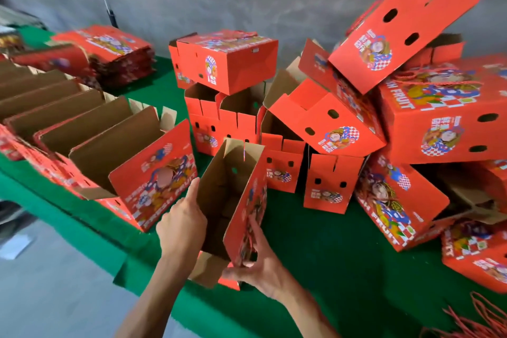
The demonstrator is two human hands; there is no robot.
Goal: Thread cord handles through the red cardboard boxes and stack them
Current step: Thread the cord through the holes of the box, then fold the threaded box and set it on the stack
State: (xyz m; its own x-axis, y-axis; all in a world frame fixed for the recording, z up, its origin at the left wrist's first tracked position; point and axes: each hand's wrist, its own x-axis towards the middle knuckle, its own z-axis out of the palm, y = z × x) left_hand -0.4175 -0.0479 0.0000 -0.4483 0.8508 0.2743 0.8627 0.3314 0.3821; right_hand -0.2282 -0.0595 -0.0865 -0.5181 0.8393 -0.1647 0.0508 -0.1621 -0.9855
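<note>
Head view: green tabletop [323, 241] fills most of the frame. Your biggest item is the jumbled pile of red boxes [428, 123] at right, then the row of nested open boxes [90, 132] at left, then a flat stack [109, 49] far left. You hold one open box [233, 200] upright near the front edge (brown inside facing you). Your left hand [181, 225] presses flat on its left wall, grip open; your right hand [260, 263] grip is closed on the lower right panel. Red cords [472, 321] lie bottom right.
</note>
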